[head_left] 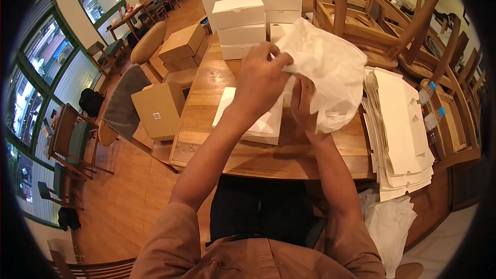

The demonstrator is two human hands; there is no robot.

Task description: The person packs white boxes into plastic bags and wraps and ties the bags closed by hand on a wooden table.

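Observation:
A crumpled white plastic bag is held up above the wooden table. My left hand pinches the bag's edge at its left side, fingers closed. Lower down, my right hand is partly covered by the bag, so its fingers show only in part against the material. Under my hands lies a white box, partly hidden by my left forearm. Behind the bag, white boxes stand in stacks at the table's far end.
Flat white cardboard sheets are piled at the right, beside water bottles. Another white plastic bag hangs below them. Brown cartons rest on chairs at the left. Wooden chairs are stacked at the far right.

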